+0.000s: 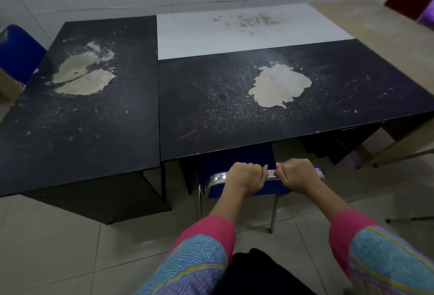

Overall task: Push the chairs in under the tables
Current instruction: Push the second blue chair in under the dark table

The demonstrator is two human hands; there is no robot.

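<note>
Both hands grip a blue chair's chrome top rail at the near edge of a black table.

Head view: the blue chair (237,168) is partly hidden, its seat tucked under the black table (234,116) and only backrest and rear legs showing. Its chrome top rail (271,173) runs left to right, the chair facing the table. The left hand (244,173) and right hand (298,173) curl round that rail, side by side. A second blue chair (18,53) is cut off at far left.

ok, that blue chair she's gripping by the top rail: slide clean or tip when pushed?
The blue chair likely slides easily: thin metal legs on smooth floor tiles. It looks light and stiff. Both hands, left and right, grip the high chrome rail, so a leg catching a grout line could tip it forward.
</note>
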